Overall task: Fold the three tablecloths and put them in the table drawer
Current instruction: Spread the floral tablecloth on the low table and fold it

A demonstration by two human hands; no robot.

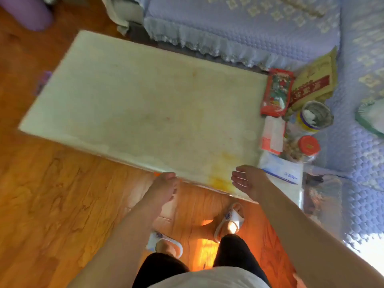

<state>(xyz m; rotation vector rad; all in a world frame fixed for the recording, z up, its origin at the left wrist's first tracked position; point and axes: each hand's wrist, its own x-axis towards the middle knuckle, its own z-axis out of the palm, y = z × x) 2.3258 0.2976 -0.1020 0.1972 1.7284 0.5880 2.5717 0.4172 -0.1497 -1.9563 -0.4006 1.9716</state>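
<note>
The low table (133,100) has a bare pale stone top with a yellow stain near its front right corner. No tablecloth shows anywhere in view. My left hand (164,185) is at the table's front edge, its fingers bent down against the edge. A thin orange sliver (156,174) shows beside that hand under the top. The blur hides whether the hand holds anything. My right hand (247,180) hovers open and holds nothing, palm turned left, over the front right corner.
Packets, a red bag (277,92), a tin (315,116), a red-lidded jar (307,146) and a white bag (284,173) crowd the table's right end. A lilac-covered sofa (239,30) runs behind and to the right. My feet in white slippers stand on the wooden floor (52,204).
</note>
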